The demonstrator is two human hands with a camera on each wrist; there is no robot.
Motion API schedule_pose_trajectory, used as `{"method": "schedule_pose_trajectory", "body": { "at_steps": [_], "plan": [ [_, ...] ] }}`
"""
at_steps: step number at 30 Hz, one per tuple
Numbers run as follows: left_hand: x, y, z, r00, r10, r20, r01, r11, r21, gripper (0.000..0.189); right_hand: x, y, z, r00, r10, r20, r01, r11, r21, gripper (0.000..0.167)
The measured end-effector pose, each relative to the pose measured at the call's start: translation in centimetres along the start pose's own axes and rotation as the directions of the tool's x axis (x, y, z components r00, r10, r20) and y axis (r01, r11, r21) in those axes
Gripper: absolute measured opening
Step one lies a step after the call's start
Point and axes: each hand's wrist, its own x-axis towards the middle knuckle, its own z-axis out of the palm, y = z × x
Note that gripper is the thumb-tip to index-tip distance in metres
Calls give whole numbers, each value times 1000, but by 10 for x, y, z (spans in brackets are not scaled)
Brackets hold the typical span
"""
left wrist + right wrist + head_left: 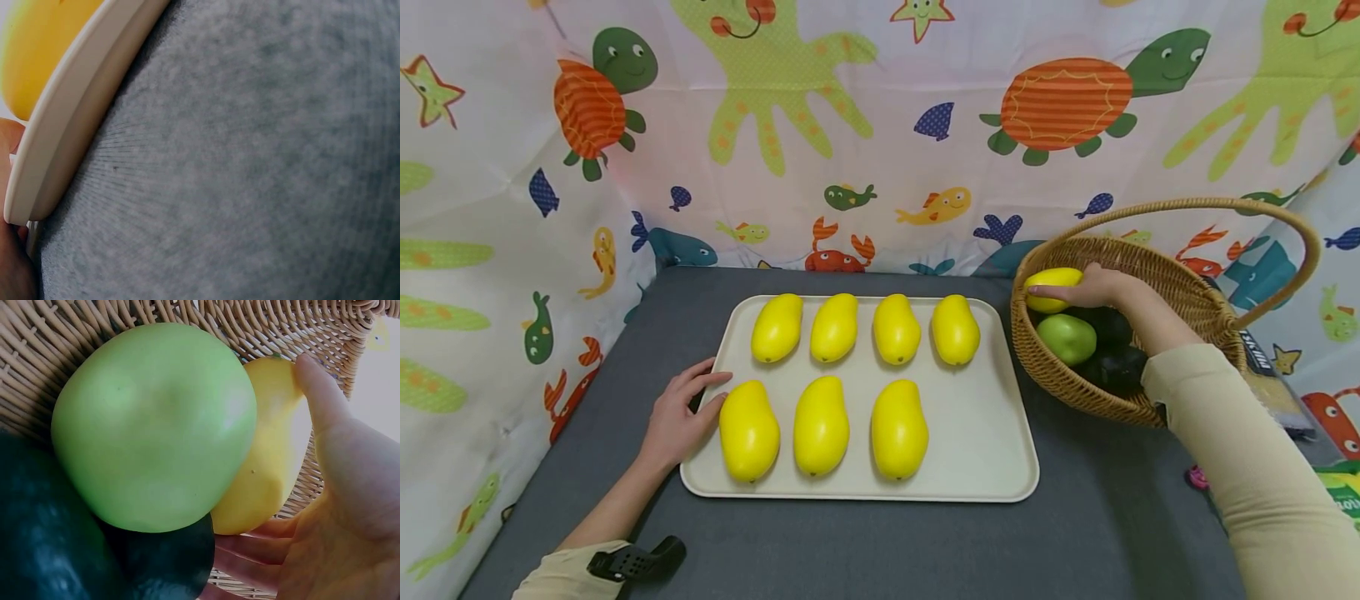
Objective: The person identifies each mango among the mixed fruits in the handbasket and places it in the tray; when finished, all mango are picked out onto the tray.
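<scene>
My right hand [1105,287] is inside the wicker basket [1187,292], holding a yellow mango [1051,287] between thumb and fingers. In the right wrist view the thumb lies along one end of this mango [265,450], with the fingers around its far side. A round green fruit [156,425] overlaps it there. My left hand [679,417] rests on the left rim of a cream tray [970,433], fingers extended over the edge beside the nearest mango [749,432]. Mangoes lie on the tray in two rows: several at the back, three in front.
Dark glossy fruits [1112,367] lie in the basket around the green one. The tall handle [1180,204] arches over the basket. Packages [1281,392] stand to its right on the grey cloth [865,550]. A printed curtain [880,167] hangs behind the table.
</scene>
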Motion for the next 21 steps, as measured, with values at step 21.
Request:
{"method": "schedule_pose_trajectory", "body": {
  "at_steps": [21],
  "plan": [
    [0,1,1,1000,-4,1,4,1000,-2,30,-52,14,-10,985,-126,-117,154,947,283,113]
  ]
}}
